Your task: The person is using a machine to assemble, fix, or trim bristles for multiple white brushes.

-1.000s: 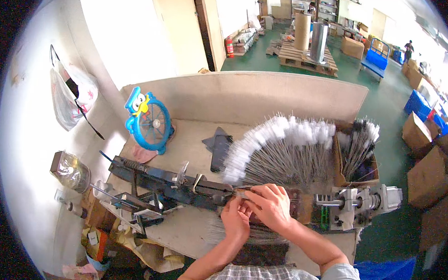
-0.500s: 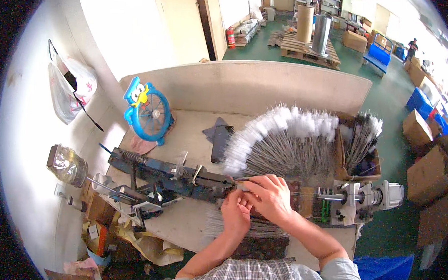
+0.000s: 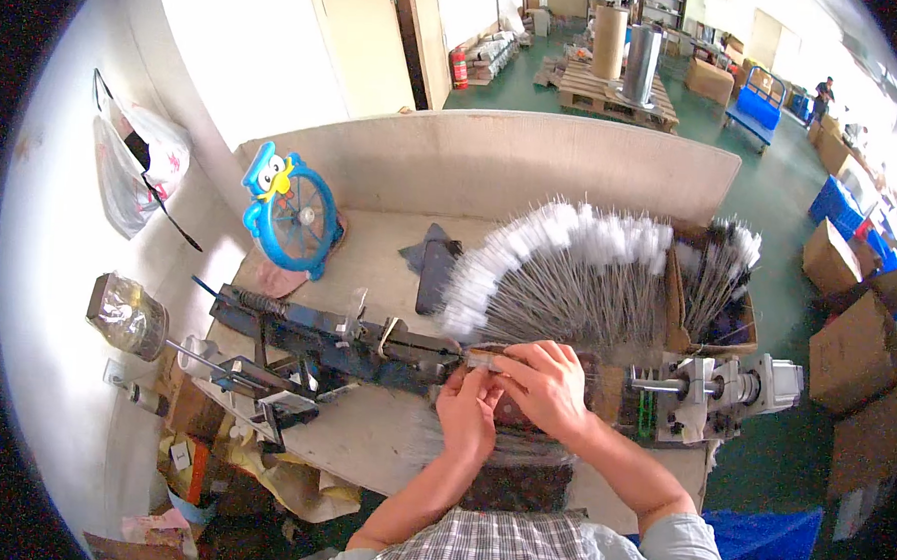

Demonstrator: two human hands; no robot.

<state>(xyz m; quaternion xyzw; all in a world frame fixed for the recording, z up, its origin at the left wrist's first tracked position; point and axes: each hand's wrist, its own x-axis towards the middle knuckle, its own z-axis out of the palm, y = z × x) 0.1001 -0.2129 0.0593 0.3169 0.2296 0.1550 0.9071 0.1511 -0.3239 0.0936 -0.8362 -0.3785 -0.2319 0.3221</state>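
Observation:
My left hand (image 3: pixel 467 417) and my right hand (image 3: pixel 552 393) meet at the right end of a long dark metal rail (image 3: pixel 326 337). Between my right fingertips is a small pale piece (image 3: pixel 481 361), too small to name. The left fingers are bent and pinched just below it; what they hold is hidden. Right behind the hands fans out a big pile of wire-stemmed brushes (image 3: pixel 578 286) with white bristle heads. A metal spindle unit (image 3: pixel 712 390) with a grey motor stands to the right. Thin wires (image 3: pixel 536 446) lie beneath my wrists.
More brushes stand in a cardboard box (image 3: pixel 680 300) at the pile's right. A dark phone-like slab (image 3: pixel 437 277) and a blue duck-shaped fan (image 3: pixel 299 221) are at the back left. Across the table's far side runs a beige board (image 3: pixel 514 163). Cartons (image 3: pixel 866 353) line the right.
My left hand has shifted slightly left and down, its fingers closer together. More of the pale piece shows at my right fingertips. The whole view has shifted a little.

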